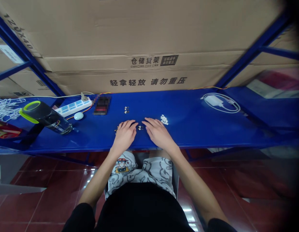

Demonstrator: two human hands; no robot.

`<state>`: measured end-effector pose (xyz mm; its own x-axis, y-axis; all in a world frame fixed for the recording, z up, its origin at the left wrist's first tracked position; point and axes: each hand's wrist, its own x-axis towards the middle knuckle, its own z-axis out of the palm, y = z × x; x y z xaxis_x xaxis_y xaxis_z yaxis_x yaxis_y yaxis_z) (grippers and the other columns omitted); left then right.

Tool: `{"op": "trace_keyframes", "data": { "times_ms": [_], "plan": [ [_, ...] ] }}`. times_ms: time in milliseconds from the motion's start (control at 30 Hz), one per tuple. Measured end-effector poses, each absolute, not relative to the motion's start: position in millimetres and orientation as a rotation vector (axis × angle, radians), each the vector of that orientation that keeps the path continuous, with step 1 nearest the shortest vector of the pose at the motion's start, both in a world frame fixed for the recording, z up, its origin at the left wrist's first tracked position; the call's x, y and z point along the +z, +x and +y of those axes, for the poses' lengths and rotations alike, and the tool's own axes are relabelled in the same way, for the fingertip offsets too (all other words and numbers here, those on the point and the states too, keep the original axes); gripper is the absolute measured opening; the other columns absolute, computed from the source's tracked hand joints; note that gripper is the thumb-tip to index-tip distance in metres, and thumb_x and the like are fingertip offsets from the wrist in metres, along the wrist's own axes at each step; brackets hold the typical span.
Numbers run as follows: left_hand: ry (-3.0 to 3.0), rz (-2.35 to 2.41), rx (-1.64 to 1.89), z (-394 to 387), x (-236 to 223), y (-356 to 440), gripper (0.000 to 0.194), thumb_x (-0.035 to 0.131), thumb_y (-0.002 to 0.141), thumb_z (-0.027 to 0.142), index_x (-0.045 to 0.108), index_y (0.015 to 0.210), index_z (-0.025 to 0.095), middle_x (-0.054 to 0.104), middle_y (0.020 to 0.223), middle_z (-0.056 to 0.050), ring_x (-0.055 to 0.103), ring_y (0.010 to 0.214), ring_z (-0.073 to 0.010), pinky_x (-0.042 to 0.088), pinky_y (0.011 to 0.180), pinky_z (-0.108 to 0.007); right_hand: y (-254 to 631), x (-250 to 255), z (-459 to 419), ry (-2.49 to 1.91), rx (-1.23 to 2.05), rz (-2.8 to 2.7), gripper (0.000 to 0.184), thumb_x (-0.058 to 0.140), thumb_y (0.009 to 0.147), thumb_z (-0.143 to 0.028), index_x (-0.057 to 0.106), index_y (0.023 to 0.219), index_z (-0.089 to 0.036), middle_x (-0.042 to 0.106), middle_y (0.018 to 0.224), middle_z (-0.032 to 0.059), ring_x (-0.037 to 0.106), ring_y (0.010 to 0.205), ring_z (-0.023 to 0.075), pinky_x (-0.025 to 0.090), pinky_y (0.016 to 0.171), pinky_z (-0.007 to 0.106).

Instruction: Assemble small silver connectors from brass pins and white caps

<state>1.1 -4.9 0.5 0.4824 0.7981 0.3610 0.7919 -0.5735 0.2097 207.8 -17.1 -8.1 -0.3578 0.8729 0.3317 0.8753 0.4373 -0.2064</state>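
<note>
My left hand (pixel 125 134) rests palm down on the blue shelf (pixel 192 129), fingers loosely spread, nothing seen in its grip. Some small brass-coloured pieces (pixel 116 130) poke out at its left side, mostly covered by it. Opposite lies my right hand (pixel 158 132), also palm down with fingers apart. In the gap between the two hands sit small metal pins with white parts on them (pixel 140 128). Similar pins with white pieces (pixel 126 110) lie farther back. A little heap of white pieces (pixel 164 120) is just beyond my right hand's fingers.
To the left are a dark bottle with a green-rimmed top (pixel 52 119), a power strip (pixel 74 107), a pale oval object (pixel 79 116) and a blurred dark item (pixel 102 105). A white charger with a coiled cable (pixel 215 101) lies right. Large cardboard (pixel 149 35) stands behind.
</note>
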Motion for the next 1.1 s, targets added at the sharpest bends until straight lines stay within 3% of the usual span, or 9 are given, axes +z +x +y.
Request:
{"op": "trace_keyframes", "data": {
  "times_ms": [433,533,767,1100],
  "plan": [
    [2.704,1.438,0.678,-4.3,-0.8,1.3,0.035,0.046,0.104,0.017,0.065,0.133,0.018,0.064,0.139,-0.009,0.057,0.128,-0.0277,0.043,0.110,-0.046,207.1,-7.9,-18.5,-1.494,-0.054,-2.317,0.044,0.035,0.106,-0.022,0.060,0.142,-0.014,0.056,0.152,0.0135,0.051,0.142,0.0276,0.036,0.120,0.049],
    [2.699,1.451,0.671,-4.5,-0.9,1.7,0.036,0.045,0.104,0.016,0.064,0.134,0.019,0.063,0.140,-0.008,0.056,0.129,-0.0277,0.042,0.111,-0.046,200.7,-6.0,-24.1,-1.549,-0.122,-2.307,0.044,0.036,0.105,-0.020,0.060,0.141,-0.014,0.058,0.150,0.0153,0.053,0.139,0.0292,0.035,0.119,0.054],
    [2.703,1.441,0.666,-5.2,0.6,2.2,0.036,0.044,0.104,0.017,0.064,0.134,0.018,0.063,0.139,-0.010,0.056,0.129,-0.0277,0.042,0.110,-0.046,186.0,-3.8,-34.9,-1.636,-0.239,-2.192,0.040,0.037,0.106,-0.021,0.065,0.134,-0.017,0.066,0.140,0.0155,0.059,0.129,0.0322,0.012,0.120,0.072],
    [2.682,1.447,0.660,-5.5,1.2,2.4,0.037,0.044,0.104,0.017,0.065,0.133,0.020,0.063,0.140,-0.009,0.056,0.129,-0.0279,0.042,0.110,-0.046,190.8,-6.6,-28.6,-1.594,-0.140,-2.172,0.039,0.039,0.105,-0.024,0.066,0.132,-0.018,0.066,0.138,0.0140,0.058,0.129,0.0314,0.034,0.117,0.061]
  ]
}}
